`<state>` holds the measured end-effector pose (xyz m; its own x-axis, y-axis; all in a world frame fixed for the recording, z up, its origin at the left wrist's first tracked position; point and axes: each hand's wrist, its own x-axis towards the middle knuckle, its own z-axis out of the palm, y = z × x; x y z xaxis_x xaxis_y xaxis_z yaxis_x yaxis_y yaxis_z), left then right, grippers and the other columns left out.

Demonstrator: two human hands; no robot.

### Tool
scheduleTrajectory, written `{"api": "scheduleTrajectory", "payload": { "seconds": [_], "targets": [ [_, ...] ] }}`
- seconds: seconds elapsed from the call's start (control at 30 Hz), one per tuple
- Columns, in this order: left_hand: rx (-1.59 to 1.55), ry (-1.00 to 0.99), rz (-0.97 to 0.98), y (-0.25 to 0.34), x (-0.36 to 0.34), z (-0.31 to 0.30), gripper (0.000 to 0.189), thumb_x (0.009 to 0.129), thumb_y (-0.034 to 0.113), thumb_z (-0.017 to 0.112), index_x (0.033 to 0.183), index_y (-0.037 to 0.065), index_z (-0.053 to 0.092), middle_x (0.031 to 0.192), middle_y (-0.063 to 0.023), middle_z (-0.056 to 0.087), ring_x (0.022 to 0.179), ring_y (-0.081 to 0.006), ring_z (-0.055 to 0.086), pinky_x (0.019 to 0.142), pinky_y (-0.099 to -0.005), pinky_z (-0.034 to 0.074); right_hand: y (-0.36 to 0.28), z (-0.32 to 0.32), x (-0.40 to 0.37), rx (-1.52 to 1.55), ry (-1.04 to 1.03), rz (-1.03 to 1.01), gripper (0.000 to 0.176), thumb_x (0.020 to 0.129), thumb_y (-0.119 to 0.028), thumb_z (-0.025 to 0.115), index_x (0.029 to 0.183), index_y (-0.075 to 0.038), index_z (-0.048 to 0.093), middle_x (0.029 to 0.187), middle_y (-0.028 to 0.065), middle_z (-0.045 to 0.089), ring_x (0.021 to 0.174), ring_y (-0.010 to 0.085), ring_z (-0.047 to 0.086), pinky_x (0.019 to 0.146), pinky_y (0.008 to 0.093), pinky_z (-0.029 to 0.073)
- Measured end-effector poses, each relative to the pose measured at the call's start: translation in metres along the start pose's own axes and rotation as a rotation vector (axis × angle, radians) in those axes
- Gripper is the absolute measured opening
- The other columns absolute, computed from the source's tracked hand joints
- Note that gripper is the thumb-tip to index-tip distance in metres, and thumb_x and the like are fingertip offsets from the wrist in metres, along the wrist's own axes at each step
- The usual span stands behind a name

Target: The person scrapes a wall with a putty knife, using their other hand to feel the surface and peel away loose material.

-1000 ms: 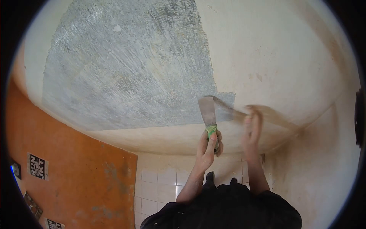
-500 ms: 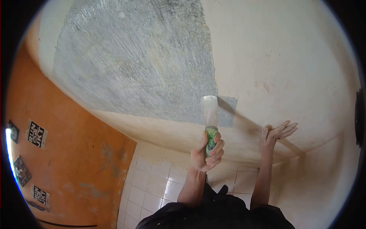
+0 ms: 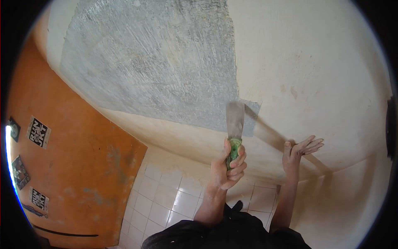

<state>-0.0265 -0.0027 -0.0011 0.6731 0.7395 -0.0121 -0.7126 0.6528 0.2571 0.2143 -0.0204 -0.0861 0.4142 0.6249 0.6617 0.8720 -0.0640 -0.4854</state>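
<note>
My left hand (image 3: 228, 166) is wrapped round the green handle of a putty knife (image 3: 235, 118), thumb along one side. Its wide metal blade points up the wall, with the tip overlapping the lower right corner of a rough grey patch (image 3: 157, 62). Just right of the blade, a small grey strip (image 3: 251, 118) juts out from that patch. My right hand (image 3: 302, 150) rests against the cream wall (image 3: 298, 54), fingers stretched out to the right and nothing held.
An orange wall (image 3: 78, 166) with stickers (image 3: 39, 132) stands at the left. Below are white floor tiles (image 3: 159, 195). Shadows of the arm and tool fall across the cream wall. A dark object (image 3: 391, 128) sits at the far right edge.
The putty knife has shifted slightly right, and its blade has turned from bright to darker grey. My right hand stays about where it was. The view has tilted a little.
</note>
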Motion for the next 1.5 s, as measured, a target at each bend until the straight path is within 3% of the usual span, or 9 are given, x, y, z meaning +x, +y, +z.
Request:
{"api": "scheduleTrajectory", "payload": {
  "seconds": [0.17, 0.33, 0.4, 0.5, 0.53, 0.6, 1.2, 1.37, 1.5],
  "targets": [
    [-0.027, -0.087, -0.075, 0.011, 0.008, 0.007, 0.051, 0.096, 0.052, 0.032, 0.091, 0.004, 0.049, 0.058, 0.0027, 0.034, 0.038, -0.0037, 0.021, 0.031, -0.0172, 0.013, -0.003, 0.000, 0.002, -0.013, 0.003, 0.017, 0.093, 0.091, -0.037, 0.052, 0.143, -0.002, -0.017, 0.140, 0.0368, -0.026, 0.129, 0.0517, -0.029, 0.100, 0.0639, -0.015],
    [0.060, 0.014, -0.014, 0.003, -0.001, 0.013, 0.050, 0.096, 0.052, 0.033, 0.093, 0.005, 0.049, 0.059, 0.0031, 0.034, 0.038, -0.0036, 0.020, 0.031, -0.0170, 0.014, 0.002, 0.002, 0.003, 0.016, -0.007, 0.047, 0.092, 0.092, -0.035, 0.052, 0.142, -0.002, -0.018, 0.141, 0.0362, -0.026, 0.130, 0.0507, -0.027, 0.101, 0.0641, -0.014],
    [0.020, -0.013, -0.040, 0.004, -0.004, 0.021, 0.050, 0.096, 0.052, 0.033, 0.093, 0.005, 0.049, 0.059, 0.0032, 0.033, 0.038, -0.0036, 0.020, 0.030, -0.0171, 0.014, -0.004, -0.006, 0.000, 0.348, -0.234, 0.270, 0.091, 0.094, -0.041, 0.046, 0.140, 0.005, -0.017, 0.143, 0.0330, -0.026, 0.131, 0.0465, -0.028, 0.108, 0.0526, -0.008],
    [0.028, 0.027, -0.046, 0.004, -0.007, 0.013, 0.050, 0.096, 0.052, 0.033, 0.092, 0.005, 0.049, 0.058, 0.0036, 0.033, 0.038, -0.0035, 0.020, 0.030, -0.0173, 0.013, 0.022, 0.008, -0.009, 0.594, -0.364, 0.289, 0.092, 0.093, -0.037, 0.050, 0.142, -0.001, -0.019, 0.141, 0.0347, -0.027, 0.130, 0.0499, -0.028, 0.101, 0.0633, -0.014],
    [0.079, 0.076, -0.023, 0.003, -0.005, 0.011, 0.049, 0.096, 0.052, 0.033, 0.092, 0.005, 0.049, 0.058, 0.0037, 0.032, 0.038, -0.0034, 0.019, 0.030, -0.0175, 0.013, 0.012, 0.002, -0.007, 0.589, -0.363, 0.279, 0.092, 0.093, -0.037, 0.050, 0.142, -0.001, -0.019, 0.141, 0.0347, -0.027, 0.130, 0.0499, -0.028, 0.101, 0.0633, -0.014],
    [0.107, 0.027, -0.017, 0.006, 0.004, 0.017, 0.049, 0.096, 0.052, 0.033, 0.091, 0.005, 0.049, 0.058, 0.0038, 0.032, 0.038, -0.0034, 0.019, 0.030, -0.0175, 0.013, -0.012, -0.006, 0.003, -0.032, -0.007, 0.019, 0.093, 0.093, -0.040, 0.049, 0.142, -0.001, -0.019, 0.141, 0.0344, -0.027, 0.130, 0.0495, -0.030, 0.101, 0.0628, -0.016],
    [0.142, 0.049, -0.048, 0.007, 0.001, 0.012, 0.049, 0.097, 0.051, 0.032, 0.088, 0.007, 0.051, 0.057, 0.0055, 0.032, 0.038, -0.0023, 0.019, 0.030, -0.0163, 0.014, -0.003, -0.005, 0.002, -0.029, -0.010, 0.001, 0.091, 0.093, -0.052, 0.041, 0.143, -0.002, -0.017, 0.143, 0.0305, -0.028, 0.131, 0.0443, -0.032, 0.102, 0.0591, -0.018],
    [0.281, -0.212, 0.109, 0.042, 0.035, 0.099, 0.047, 0.097, 0.050, 0.034, 0.089, 0.007, 0.052, 0.056, 0.0051, 0.034, 0.038, -0.0027, 0.021, 0.030, -0.0166, 0.015, 0.003, -0.007, -0.001, -0.037, -0.051, -0.004, 0.094, 0.092, -0.049, 0.045, 0.141, -0.002, -0.020, 0.141, 0.0337, -0.030, 0.128, 0.0491, -0.033, 0.099, 0.0611, -0.020],
    [0.183, -0.043, 0.095, 0.019, 0.016, 0.046, 0.048, 0.097, 0.050, 0.034, 0.089, 0.007, 0.052, 0.056, 0.0049, 0.034, 0.037, -0.0025, 0.020, 0.029, -0.0168, 0.013, 0.007, -0.004, 0.001, -0.057, -0.042, -0.035, 0.094, 0.093, -0.049, 0.045, 0.141, -0.001, -0.020, 0.140, 0.0341, -0.030, 0.128, 0.0500, -0.033, 0.099, 0.0620, -0.020]
  ]
}}
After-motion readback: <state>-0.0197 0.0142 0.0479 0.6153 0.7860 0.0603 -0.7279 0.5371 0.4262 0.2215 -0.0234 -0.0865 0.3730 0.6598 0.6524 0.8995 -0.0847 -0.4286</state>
